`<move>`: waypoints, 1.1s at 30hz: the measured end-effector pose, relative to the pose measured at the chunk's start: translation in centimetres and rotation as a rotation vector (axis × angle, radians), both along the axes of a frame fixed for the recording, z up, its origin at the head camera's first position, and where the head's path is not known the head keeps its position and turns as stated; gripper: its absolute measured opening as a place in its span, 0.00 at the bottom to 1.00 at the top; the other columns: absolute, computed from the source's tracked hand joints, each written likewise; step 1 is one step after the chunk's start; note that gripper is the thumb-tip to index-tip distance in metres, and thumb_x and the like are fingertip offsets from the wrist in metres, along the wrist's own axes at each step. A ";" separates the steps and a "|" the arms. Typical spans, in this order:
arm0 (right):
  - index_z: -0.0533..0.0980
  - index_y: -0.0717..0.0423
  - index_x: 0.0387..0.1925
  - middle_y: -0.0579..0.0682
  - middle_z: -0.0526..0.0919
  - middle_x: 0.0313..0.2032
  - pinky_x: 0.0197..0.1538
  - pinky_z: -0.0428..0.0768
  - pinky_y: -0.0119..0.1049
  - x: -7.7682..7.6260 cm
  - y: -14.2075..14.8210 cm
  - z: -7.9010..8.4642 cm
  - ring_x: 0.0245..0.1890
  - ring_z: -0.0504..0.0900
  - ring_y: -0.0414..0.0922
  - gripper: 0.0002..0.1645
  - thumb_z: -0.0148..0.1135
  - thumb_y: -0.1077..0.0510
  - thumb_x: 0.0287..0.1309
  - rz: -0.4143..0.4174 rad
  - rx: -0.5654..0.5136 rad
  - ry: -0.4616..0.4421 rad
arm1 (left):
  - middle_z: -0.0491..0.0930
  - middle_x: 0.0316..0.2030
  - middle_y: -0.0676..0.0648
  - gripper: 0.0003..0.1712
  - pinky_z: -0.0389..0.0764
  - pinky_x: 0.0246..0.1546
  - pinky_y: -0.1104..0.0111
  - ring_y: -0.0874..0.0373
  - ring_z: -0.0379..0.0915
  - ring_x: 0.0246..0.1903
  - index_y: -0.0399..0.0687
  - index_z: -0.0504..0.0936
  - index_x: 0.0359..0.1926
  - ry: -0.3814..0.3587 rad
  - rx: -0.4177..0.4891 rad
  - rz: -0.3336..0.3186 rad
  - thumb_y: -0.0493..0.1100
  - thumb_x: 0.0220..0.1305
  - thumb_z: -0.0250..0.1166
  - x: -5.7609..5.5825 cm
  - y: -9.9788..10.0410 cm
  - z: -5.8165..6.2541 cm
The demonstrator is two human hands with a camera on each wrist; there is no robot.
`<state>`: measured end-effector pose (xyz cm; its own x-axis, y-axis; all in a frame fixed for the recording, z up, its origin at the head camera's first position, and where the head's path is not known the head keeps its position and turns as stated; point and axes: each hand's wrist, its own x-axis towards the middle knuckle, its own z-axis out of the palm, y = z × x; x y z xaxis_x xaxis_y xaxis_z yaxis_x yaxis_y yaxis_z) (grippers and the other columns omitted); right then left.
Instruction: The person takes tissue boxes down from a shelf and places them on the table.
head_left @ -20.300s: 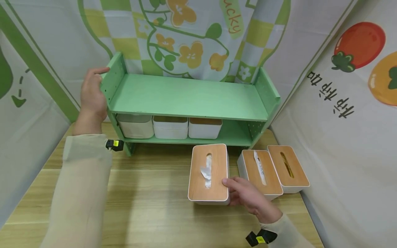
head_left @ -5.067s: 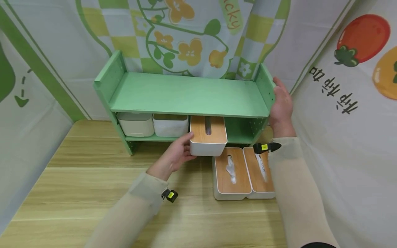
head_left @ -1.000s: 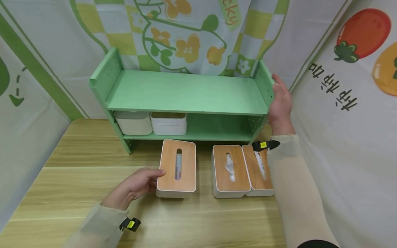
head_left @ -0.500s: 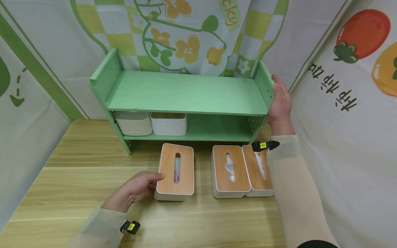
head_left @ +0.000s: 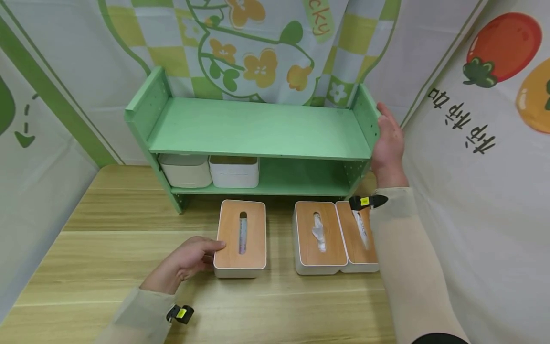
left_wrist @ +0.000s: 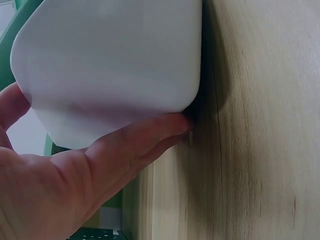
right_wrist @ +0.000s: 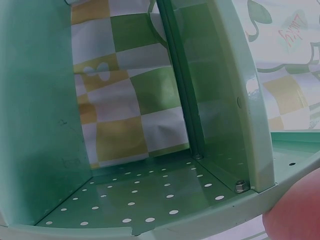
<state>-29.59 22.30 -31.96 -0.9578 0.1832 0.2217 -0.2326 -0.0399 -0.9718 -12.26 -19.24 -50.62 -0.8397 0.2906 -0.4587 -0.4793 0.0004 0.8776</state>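
Note:
In the head view, a tissue box (head_left: 252,239) with a wood-look lid and white sides stands on the table in front of the shelf. My left hand (head_left: 193,258) grips its left side, thumb over the lid's edge. In the left wrist view the fingers (left_wrist: 145,137) lie along the white wall down to its bottom edge. My right hand (head_left: 388,153) rests against the outer side of the green shelf's (head_left: 258,129) right panel, fingers pointing up. Right of the held box stand a second tissue box (head_left: 309,239) and a third tissue box (head_left: 353,239), partly hidden by my right sleeve.
On the lower shelf tier stand a cream bin (head_left: 186,172) and a white box (head_left: 234,173), at the left. The wooden table (head_left: 107,258) carries everything. A printed curtain (head_left: 172,43) hangs close behind the shelf, and another wall cloth (head_left: 481,215) bounds the right.
Seconds ago the held tissue box was partly in the lower tier; my left hand has drawn it out onto the table. Lately it shifted slightly left and straightened. My right hand stays at the shelf.

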 end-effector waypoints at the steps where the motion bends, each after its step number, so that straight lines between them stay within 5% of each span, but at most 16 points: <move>1: 0.68 0.37 0.70 0.41 0.63 0.70 0.61 0.67 0.41 0.0 0.0 0.0 0.61 0.67 0.45 0.25 0.41 0.48 0.77 -0.002 0.009 0.001 | 0.84 0.38 0.38 0.26 0.81 0.40 0.56 0.50 0.80 0.38 0.17 0.71 0.55 -0.001 -0.004 0.003 0.42 0.72 0.59 0.0 0.0 0.0; 8: 0.70 0.37 0.69 0.51 0.72 0.64 0.49 0.75 0.37 0.1 0.0 0.0 0.44 0.76 0.45 0.24 0.44 0.49 0.76 0.002 -0.040 -0.004 | 0.83 0.33 0.41 0.22 0.81 0.35 0.59 0.52 0.80 0.34 0.17 0.72 0.53 0.006 -0.019 0.002 0.38 0.72 0.57 0.2 -0.2 0.1; 16: 0.69 0.36 0.69 0.48 0.70 0.67 0.57 0.72 0.40 0.1 0.0 0.1 0.55 0.73 0.47 0.24 0.43 0.48 0.76 0.000 -0.024 -0.004 | 0.84 0.33 0.39 0.22 0.81 0.31 0.60 0.53 0.81 0.30 0.16 0.73 0.53 0.030 -0.054 0.026 0.37 0.72 0.58 0.2 0.1 0.3; 24: 0.67 0.37 0.71 0.36 0.58 0.73 0.69 0.53 0.34 0.0 0.1 0.1 0.71 0.52 0.36 0.26 0.40 0.47 0.77 -0.015 0.063 -0.002 | 0.84 0.34 0.39 0.22 0.82 0.33 0.60 0.52 0.81 0.32 0.17 0.73 0.54 0.028 -0.103 0.024 0.37 0.72 0.58 -0.1 1.1 0.4; 33: 0.68 0.40 0.71 0.41 0.63 0.70 0.63 0.65 0.39 0.1 -0.1 0.2 0.64 0.65 0.44 0.26 0.41 0.49 0.77 0.001 -0.003 0.021 | 0.84 0.33 0.40 0.20 0.82 0.34 0.60 0.52 0.81 0.33 0.20 0.76 0.53 0.032 -0.123 0.022 0.38 0.71 0.59 -0.7 2.9 0.1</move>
